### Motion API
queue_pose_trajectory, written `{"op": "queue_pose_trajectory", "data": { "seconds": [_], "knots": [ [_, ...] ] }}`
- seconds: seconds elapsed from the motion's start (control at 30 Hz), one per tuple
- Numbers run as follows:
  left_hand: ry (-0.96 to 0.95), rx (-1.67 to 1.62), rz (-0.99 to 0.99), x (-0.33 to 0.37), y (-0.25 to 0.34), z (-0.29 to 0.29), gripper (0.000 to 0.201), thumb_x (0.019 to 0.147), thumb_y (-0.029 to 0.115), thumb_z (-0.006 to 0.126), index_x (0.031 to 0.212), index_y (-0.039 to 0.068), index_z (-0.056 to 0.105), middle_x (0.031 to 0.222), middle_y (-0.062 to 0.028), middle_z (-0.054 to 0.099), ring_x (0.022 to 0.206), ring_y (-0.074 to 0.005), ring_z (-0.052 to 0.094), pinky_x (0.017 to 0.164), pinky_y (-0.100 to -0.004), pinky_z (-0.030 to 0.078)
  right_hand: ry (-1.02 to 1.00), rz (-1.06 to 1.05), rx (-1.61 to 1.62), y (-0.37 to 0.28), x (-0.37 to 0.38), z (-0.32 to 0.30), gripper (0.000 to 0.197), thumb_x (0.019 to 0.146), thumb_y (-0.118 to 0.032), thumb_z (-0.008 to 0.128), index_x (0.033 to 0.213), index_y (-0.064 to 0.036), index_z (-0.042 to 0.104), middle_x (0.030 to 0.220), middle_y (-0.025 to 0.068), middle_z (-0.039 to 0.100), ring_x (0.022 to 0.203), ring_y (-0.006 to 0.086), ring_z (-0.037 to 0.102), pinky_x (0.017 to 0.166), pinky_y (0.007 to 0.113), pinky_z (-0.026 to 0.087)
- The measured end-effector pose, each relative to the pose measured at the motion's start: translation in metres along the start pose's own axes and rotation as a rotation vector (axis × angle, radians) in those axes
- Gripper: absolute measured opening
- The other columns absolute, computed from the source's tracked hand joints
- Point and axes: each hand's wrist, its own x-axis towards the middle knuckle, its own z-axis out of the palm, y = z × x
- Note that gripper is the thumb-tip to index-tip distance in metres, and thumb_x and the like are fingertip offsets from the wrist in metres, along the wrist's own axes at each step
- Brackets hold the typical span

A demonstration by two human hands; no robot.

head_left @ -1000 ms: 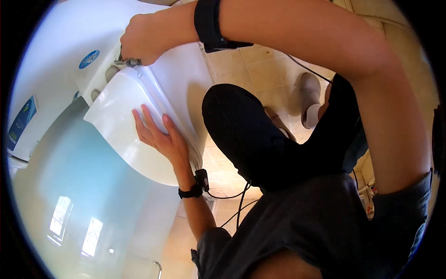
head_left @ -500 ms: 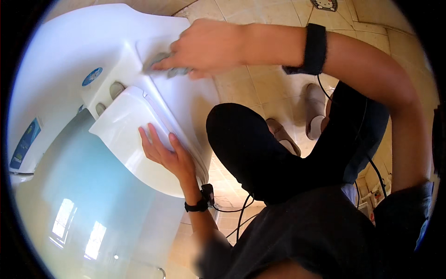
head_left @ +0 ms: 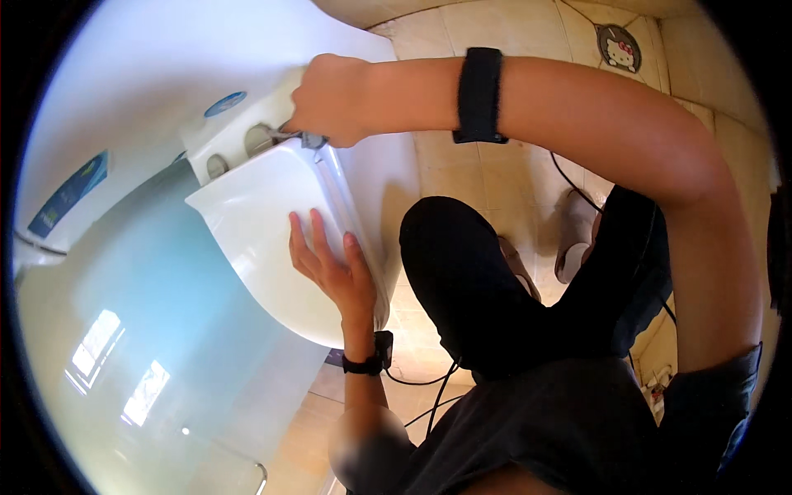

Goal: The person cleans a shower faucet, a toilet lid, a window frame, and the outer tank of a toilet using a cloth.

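A white toilet lid point(head_left: 256, 247) is tilted up, its broad face turned to the left. My left hand point(head_left: 334, 268) lies on it with the fingers spread. My right hand point(head_left: 330, 99) is closed on a crumpled grey cloth point(head_left: 312, 140), by the lid's hinge end. Only a small part of the cloth shows below my fingers. Beside it, two greyish oval hinge caps point(head_left: 217, 166) stand out on the white toilet body point(head_left: 272, 49).
Blue stickers point(head_left: 73, 194) are on the white surface at left. A shiny pale-blue surface point(head_left: 165, 297) with window reflections fills the lower left. Beige floor tiles point(head_left: 462, 173) and a round drain cover point(head_left: 619, 48) lie to the right, near my slippered feet. Black cables point(head_left: 421, 381) hang near my wrists.
My right hand has moved with the cloth from the surface beside the lid to its hinge end. My left hand stays on the lid. The view has shifted slightly.
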Motion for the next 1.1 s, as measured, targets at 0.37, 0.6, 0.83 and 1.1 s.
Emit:
{"op": "queue_pose_trajectory", "data": {
  "seconds": [0.37, 0.6, 0.83, 1.1],
  "knots": [
    [0.003, -0.048, 0.002, -0.001, -0.006, -0.005, 0.050, 0.101, 0.019, 0.059, 0.149, 0.005, 0.051, 0.160, -0.0211, 0.035, 0.144, -0.0405, 0.032, 0.118, -0.0521, 0.027, -0.052, 0.104, 0.164, -0.034, -0.047, 0.011, 0.063, 0.081, -0.027, 0.075, 0.142, -0.0197, 0.057, 0.078, 0.0119, 0.072, 0.074, 0.0330, 0.073, 0.065, 0.046, 0.057],
    [0.028, -0.030, 0.041, -0.001, -0.007, -0.005, 0.051, 0.101, 0.019, 0.060, 0.149, 0.006, 0.051, 0.159, -0.0208, 0.036, 0.142, -0.0412, 0.034, 0.118, -0.0524, 0.028, 0.116, 0.321, -0.092, 0.004, -0.022, 0.007, 0.069, 0.087, -0.027, 0.068, 0.152, -0.0292, 0.046, 0.083, 0.0140, 0.073, 0.074, 0.0306, 0.073, 0.063, 0.045, 0.057],
    [0.055, -0.050, 0.043, -0.004, -0.010, -0.002, 0.050, 0.098, 0.018, 0.061, 0.146, 0.004, 0.054, 0.158, -0.0229, 0.038, 0.140, -0.0438, 0.036, 0.116, -0.0544, 0.029, -0.026, 0.118, 0.191, -0.034, -0.051, 0.017, 0.069, 0.087, -0.031, 0.069, 0.152, -0.0289, 0.047, 0.083, 0.0186, 0.071, 0.076, 0.0373, 0.071, 0.070, 0.048, 0.058],
    [0.056, -0.030, 0.055, -0.001, -0.005, 0.004, 0.050, 0.102, 0.023, 0.056, 0.149, 0.004, 0.051, 0.159, -0.0243, 0.036, 0.142, -0.0441, 0.034, 0.117, -0.0547, 0.028, 0.305, 0.567, 0.236, 0.051, -0.057, 0.029, 0.058, 0.090, -0.038, 0.064, 0.146, -0.0268, 0.053, 0.091, 0.0190, 0.074, 0.087, 0.0383, 0.072, 0.077, 0.051, 0.058]
  ]
}}
